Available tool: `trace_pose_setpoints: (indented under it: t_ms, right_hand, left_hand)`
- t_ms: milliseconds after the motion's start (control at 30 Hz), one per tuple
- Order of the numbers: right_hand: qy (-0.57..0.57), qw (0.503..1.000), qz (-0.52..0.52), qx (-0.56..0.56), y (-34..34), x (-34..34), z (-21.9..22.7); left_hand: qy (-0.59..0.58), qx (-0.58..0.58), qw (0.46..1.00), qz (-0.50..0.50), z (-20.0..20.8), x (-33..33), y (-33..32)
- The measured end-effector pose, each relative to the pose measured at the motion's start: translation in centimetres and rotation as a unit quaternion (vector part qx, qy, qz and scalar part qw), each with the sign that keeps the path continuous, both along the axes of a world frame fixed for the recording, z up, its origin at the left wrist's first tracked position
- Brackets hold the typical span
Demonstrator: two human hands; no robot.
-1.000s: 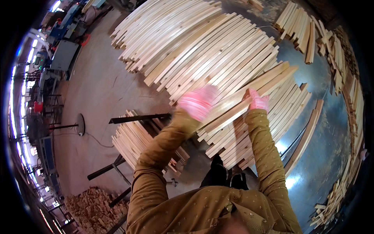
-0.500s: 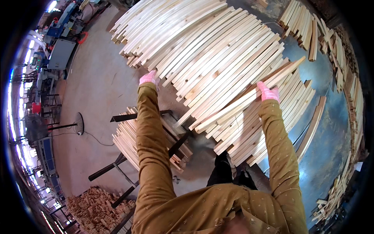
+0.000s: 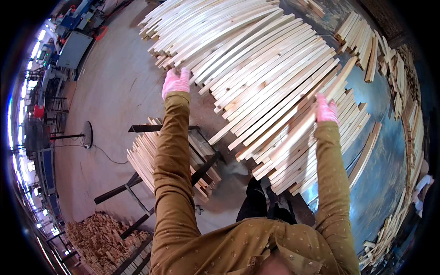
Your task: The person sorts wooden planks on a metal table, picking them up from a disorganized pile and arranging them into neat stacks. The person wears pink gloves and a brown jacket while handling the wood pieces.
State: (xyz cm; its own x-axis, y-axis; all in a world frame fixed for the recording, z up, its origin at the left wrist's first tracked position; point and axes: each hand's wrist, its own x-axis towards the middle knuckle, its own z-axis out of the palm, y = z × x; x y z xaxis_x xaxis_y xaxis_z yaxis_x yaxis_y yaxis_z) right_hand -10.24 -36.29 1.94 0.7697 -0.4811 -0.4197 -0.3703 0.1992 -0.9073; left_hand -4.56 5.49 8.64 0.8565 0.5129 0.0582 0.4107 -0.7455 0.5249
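My right hand (image 3: pixel 326 110), in a pink glove, is closed around a pale wooden strip (image 3: pixel 300 127). That strip is smeared by motion and slants across the near right part of a broad layer of wooden strips (image 3: pixel 270 73). Where the fingers wrap the wood is partly hidden. My left hand (image 3: pixel 176 83), gloved in pink too, is beside the left ends of the strips with thumb and fingers apart. Nothing shows in it.
A dark metal frame (image 3: pixel 206 167) stands at my left, with a smaller stack of strips (image 3: pixel 143 158) by it. Short wood offcuts (image 3: pixel 103 240) are heaped at lower left. A pedestal fan (image 3: pixel 88 134) trails a cord. More strips (image 3: pixel 362 43) lie at far right.
The strip in my right hand has swung to a steeper slant, and its near end has shifted right. My left hand's fingers have spread. The view has shifted slightly.
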Motion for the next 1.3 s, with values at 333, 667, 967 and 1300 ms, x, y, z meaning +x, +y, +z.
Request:
trace_pose_setpoints:
  t_ms: [333, 667, 967, 1300]
  right_hand:
    - [-0.145, 0.985, 0.042, 0.078, -0.3, -11.7, 3.6]
    - [-0.149, 0.984, -0.018, 0.092, 0.8, -14.7, 1.0]
    - [-0.256, 0.95, 0.163, 0.068, 7.3, -15.3, 10.3]
    - [-0.102, 0.973, 0.104, 0.178, 5.2, -3.0, 10.9]
  left_hand:
    - [0.116, 0.126, 0.97, -0.174, -1.3, 8.1, -8.3]
    - [-0.194, 0.154, 0.936, -0.249, -0.4, 0.6, -11.5]
    - [0.054, -0.48, 0.839, -0.252, 3.2, -24.2, -22.0]
    - [-0.235, -0.364, 0.849, -0.301, 3.1, -21.5, -9.4]
